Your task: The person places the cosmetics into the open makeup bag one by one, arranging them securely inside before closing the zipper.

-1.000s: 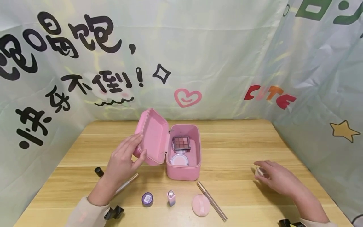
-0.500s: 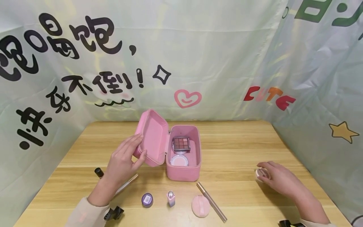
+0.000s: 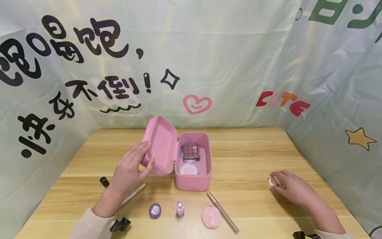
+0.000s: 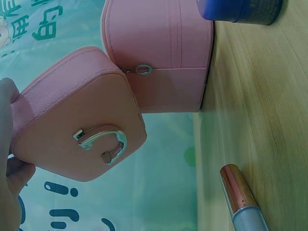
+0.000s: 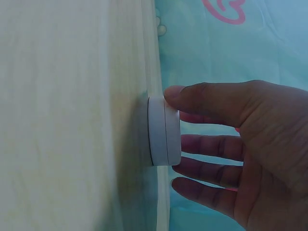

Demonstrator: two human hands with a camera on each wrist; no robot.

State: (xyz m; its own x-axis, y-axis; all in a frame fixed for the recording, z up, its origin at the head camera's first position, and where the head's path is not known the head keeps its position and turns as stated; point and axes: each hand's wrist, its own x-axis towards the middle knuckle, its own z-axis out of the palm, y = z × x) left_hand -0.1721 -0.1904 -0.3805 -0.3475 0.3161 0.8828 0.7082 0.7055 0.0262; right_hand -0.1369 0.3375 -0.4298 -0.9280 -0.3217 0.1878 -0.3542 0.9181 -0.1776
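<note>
My left hand [image 3: 128, 170] holds the raised lid [image 3: 163, 146] of a pink makeup case [image 3: 193, 183], thumb and fingers at its edge. The left wrist view shows the lid's outside with its metal-ended handle [image 4: 120, 139]. Inside the case lie an eyeshadow palette [image 3: 191, 151] and a round pale compact [image 3: 188, 169], the palette overlapping another round item. Far to the right, my right hand [image 3: 293, 187] grips a small round white compact [image 5: 161, 132] down at the tabletop, thumb on one side and fingers around the other.
In front of the case stand a purple-lidded jar [image 3: 155, 210] and a small pink bottle [image 3: 180, 209]. A pink powder puff [image 3: 211, 217] lies beside a slim gold tube [image 3: 223, 212]. A black-capped item [image 3: 104, 181] and another slim tube [image 3: 134, 193] are partly behind the left arm.
My right hand has shifted slightly to the right, its fingers now closer around the white compact. The left hand, lid and case stay as they were.
</note>
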